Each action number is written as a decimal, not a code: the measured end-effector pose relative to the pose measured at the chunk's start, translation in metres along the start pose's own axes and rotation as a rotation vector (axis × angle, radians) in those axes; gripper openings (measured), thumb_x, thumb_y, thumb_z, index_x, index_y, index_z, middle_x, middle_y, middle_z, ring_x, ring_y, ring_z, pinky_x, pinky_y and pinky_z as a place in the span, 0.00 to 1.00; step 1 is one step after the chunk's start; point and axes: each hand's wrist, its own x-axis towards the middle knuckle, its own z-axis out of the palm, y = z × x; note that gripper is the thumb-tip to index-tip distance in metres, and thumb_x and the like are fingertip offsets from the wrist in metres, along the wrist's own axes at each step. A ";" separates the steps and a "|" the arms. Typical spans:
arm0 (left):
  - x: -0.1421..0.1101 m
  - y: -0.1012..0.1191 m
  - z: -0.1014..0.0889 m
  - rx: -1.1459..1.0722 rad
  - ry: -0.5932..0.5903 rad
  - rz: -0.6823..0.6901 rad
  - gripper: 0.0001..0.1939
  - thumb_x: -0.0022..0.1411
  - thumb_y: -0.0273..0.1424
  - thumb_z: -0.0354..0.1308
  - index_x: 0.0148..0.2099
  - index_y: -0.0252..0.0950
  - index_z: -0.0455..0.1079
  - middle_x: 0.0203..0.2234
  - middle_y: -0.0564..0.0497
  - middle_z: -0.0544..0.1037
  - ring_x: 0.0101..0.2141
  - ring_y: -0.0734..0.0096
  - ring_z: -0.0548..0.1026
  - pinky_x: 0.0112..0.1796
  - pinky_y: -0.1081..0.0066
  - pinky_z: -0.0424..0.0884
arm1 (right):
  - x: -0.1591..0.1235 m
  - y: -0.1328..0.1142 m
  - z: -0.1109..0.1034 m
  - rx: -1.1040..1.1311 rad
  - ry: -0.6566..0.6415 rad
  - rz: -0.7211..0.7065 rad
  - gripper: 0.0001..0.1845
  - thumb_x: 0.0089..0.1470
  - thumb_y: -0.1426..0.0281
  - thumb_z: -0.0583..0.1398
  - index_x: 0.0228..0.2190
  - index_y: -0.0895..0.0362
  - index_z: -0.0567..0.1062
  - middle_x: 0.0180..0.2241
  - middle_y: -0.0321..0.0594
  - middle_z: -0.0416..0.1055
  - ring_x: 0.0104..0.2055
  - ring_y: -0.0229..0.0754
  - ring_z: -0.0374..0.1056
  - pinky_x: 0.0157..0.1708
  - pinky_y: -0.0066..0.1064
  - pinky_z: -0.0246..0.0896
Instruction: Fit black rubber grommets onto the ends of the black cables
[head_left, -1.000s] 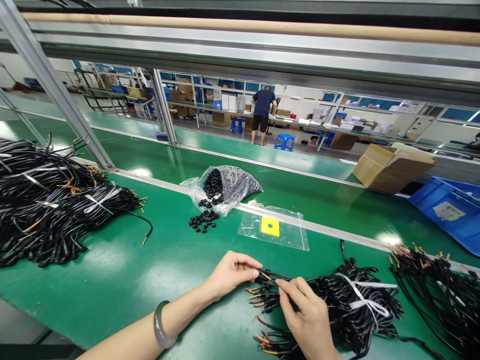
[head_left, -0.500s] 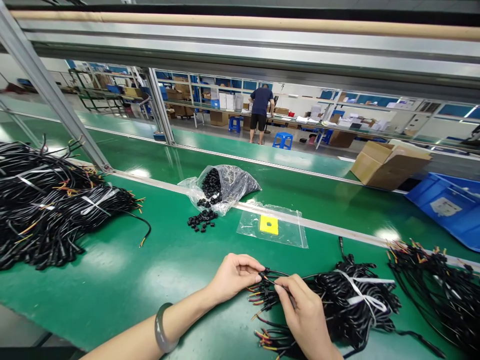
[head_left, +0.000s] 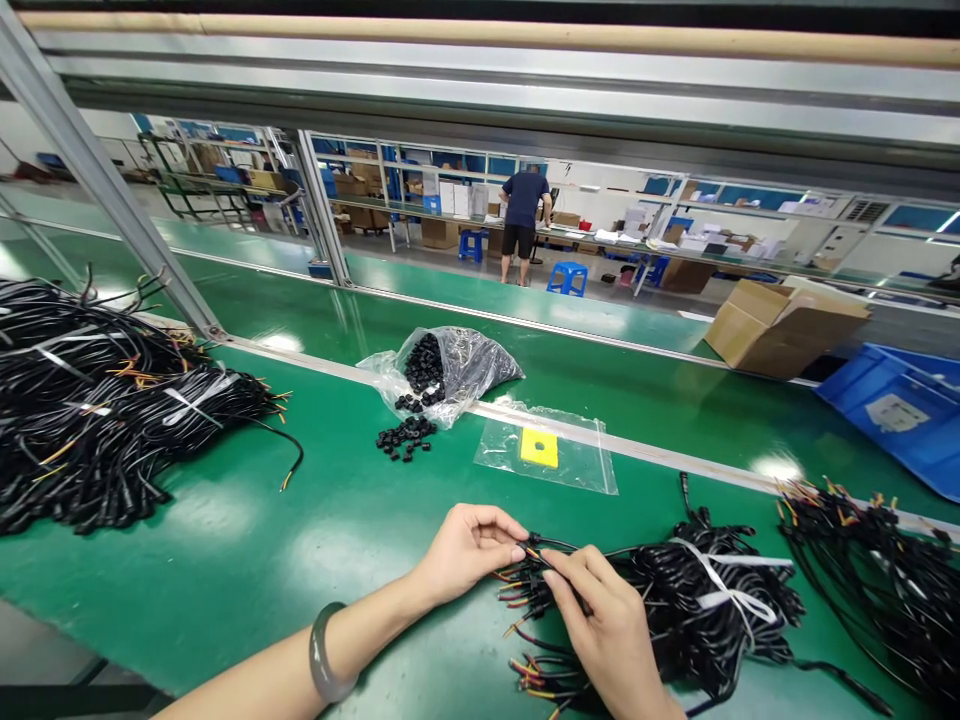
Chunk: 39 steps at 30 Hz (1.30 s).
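Observation:
My left hand (head_left: 472, 545), with a bracelet on its wrist, pinches the end of a black cable near its coloured wires; the fingertips partly hide what is there. Close on its right, my right hand (head_left: 604, 615) grips the same black cable (head_left: 537, 556) between thumb and forefinger. Orange and red wire shows in the short gap between the hands. Under and beside my right hand lies a cable bundle (head_left: 705, 590) tied with white ribbon, its stripped wire ends fanned out to the left.
A clear bag (head_left: 472, 365) spills small black parts (head_left: 405, 438) onto the green table (head_left: 300, 560). Near it lies a zip bag with a yellow block (head_left: 539, 447). More cable bundles (head_left: 127, 430) lie left and right. A carton (head_left: 780, 325) and blue bin (head_left: 896, 415) stand right; a person stands far behind.
My right hand has slid slightly left along the cable, closer to my left fingertips. More of the coloured wire now shows between the hands. My left hand stays nearly where it was.

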 end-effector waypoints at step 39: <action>-0.002 0.009 0.000 -0.101 0.007 -0.086 0.20 0.37 0.34 0.75 0.33 0.27 0.77 0.24 0.46 0.79 0.24 0.73 0.76 0.31 0.75 0.73 | 0.005 -0.012 0.006 -0.033 0.182 -0.024 0.11 0.61 0.75 0.53 0.39 0.60 0.75 0.30 0.40 0.67 0.30 0.30 0.67 0.31 0.20 0.63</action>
